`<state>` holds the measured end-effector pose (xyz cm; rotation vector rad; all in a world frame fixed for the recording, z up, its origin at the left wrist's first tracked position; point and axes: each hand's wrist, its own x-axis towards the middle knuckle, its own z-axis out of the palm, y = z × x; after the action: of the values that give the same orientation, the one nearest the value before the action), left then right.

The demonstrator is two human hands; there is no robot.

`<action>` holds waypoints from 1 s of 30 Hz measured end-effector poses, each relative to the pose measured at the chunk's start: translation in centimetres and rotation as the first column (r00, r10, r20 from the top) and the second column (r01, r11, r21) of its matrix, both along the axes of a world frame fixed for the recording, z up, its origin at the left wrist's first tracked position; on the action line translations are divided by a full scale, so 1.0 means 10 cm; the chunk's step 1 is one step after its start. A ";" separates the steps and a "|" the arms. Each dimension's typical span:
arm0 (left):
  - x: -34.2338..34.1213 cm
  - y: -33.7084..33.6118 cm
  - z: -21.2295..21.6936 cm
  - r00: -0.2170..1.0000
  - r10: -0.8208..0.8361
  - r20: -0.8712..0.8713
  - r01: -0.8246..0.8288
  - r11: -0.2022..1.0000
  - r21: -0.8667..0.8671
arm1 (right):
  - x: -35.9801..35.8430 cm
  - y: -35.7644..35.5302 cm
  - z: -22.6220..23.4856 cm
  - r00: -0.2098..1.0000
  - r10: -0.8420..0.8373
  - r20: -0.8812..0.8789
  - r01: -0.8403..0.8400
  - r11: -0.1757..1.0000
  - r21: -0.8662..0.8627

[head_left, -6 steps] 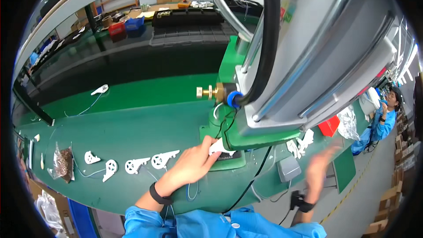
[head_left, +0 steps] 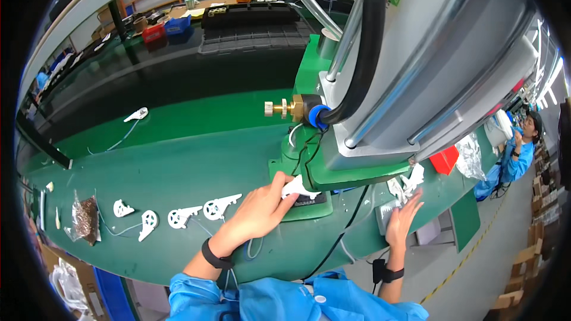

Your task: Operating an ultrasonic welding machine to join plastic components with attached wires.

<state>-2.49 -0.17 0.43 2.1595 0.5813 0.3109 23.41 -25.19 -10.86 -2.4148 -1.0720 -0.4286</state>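
Observation:
My left hand (head_left: 256, 213) pinches a white plastic part (head_left: 297, 187) between thumb and fingers, over the base (head_left: 321, 209) of a green and grey bench press (head_left: 416, 71). A thin grey cable (head_left: 254, 249) loops on the bench below that hand. To the right, my right hand (head_left: 404, 220) has its fingers stretched out and holds nothing. It is over or against a small grey box (head_left: 384, 215), which it partly hides; whether they touch I cannot tell. White wheel-shaped parts with arms, such as this one (head_left: 221, 206), lie in a row left of my left hand.
A bag of small brown pieces (head_left: 86, 220) lies at the left. White gloves or cloths (head_left: 409, 181), a red bin (head_left: 444, 159) and clear plastic wrap (head_left: 470, 156) are at the right. A black cable (head_left: 342, 238) crosses the bench edge. Another person (head_left: 516, 157) sits at far right.
My right hand has moved left and inward to the grey box. My left hand and the white part have risen slightly off the press base, uncovering more of it.

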 end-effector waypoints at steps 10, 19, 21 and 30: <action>0.04 -0.04 -0.11 0.998 0.047 0.042 -0.048 0.999 0.024 | 0.07 0.09 0.10 0.989 0.116 -0.095 -0.101 0.984 0.150; 0.01 -0.07 0.00 0.998 0.054 0.027 -0.056 0.996 0.076 | -0.11 0.25 0.83 0.949 0.231 -0.216 -0.250 0.966 -0.061; -0.01 -0.07 0.02 0.999 0.052 0.001 -0.052 0.995 0.087 | -0.13 0.35 0.99 0.892 0.297 -0.340 -0.362 0.921 -0.146; -0.04 -0.04 0.07 0.991 0.105 0.085 -0.118 0.980 0.157 | -0.09 1.11 1.02 0.811 0.415 -0.412 -0.562 0.750 -0.349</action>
<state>-2.86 -0.56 1.17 2.2634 0.6545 0.5154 22.54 -14.10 -0.63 -2.3076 -1.7420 0.4284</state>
